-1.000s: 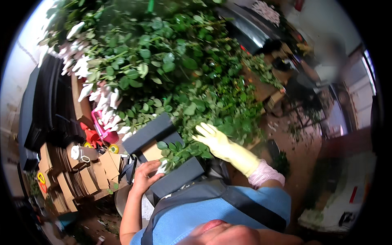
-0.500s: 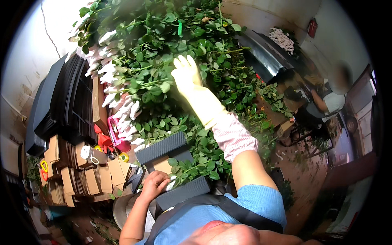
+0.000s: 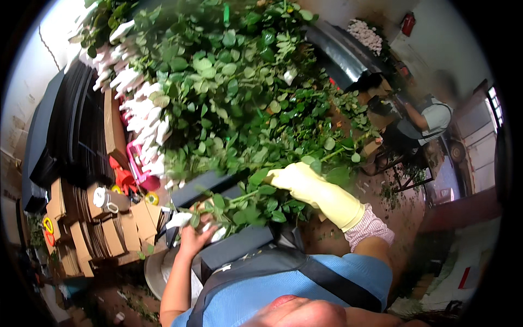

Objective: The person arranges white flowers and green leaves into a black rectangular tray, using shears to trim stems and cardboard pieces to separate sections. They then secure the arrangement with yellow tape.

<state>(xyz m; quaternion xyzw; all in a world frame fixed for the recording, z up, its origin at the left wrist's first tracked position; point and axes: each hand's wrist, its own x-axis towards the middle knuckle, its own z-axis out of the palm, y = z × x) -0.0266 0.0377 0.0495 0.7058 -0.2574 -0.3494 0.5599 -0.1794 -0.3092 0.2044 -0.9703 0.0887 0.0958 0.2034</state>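
Note:
My right hand (image 3: 280, 179), in a yellow rubber glove, is closed on a long leafy rose stem (image 3: 248, 193) that slants over a dark corrugated box (image 3: 237, 242). Its white-sleeved head (image 3: 180, 220) lies at the box's left end. Just below that head, my bare left hand (image 3: 197, 234) curls round white-sleeved rose heads (image 3: 218, 233) in the box, its fingertips partly hidden by leaves. Behind both hands rises a big pile of leafy rose stems (image 3: 229, 92), white-sleeved heads (image 3: 139, 125) along its left side.
Black board stacks (image 3: 71, 136), folded cardboard (image 3: 111, 237), a lidded cup (image 3: 109, 199) and a pink plastic tool (image 3: 143, 171) are at left. A co-worker (image 3: 427, 122) works at a bench at right, near a metal trough (image 3: 343, 57). A red extinguisher (image 3: 408, 23) hangs behind.
My right hand reached up into the pile and is now back down over the box with a long stem. Another white-sleeved head now lies by my left hand.

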